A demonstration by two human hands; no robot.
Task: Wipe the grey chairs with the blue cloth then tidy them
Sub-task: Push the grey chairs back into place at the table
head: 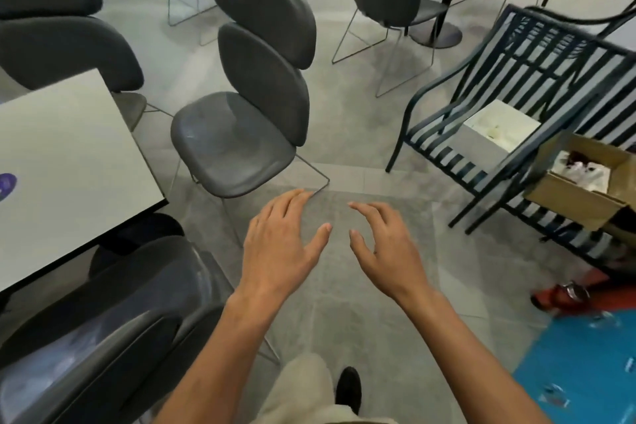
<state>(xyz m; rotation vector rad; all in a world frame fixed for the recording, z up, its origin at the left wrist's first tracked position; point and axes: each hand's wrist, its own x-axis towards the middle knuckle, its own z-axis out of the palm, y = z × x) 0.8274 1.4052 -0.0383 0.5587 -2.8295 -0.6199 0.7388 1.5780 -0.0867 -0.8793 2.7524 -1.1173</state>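
Item: grey chair [241,107], standing ahead and left of me, seat turned toward the white table [69,162] at left. Padded seat and two-part back on thin wire legs; I judged it light, the padding soft, the back's top edge the best hold. Blue cloth: not in view. My left hand [278,248] and right hand [385,248] hung over the floor, fingers spread, holding nothing. Floor [361,286]: grey tiles. Right: dark slatted bench [481,134] bearing a cardboard box [578,193]. Far: more grey chairs.
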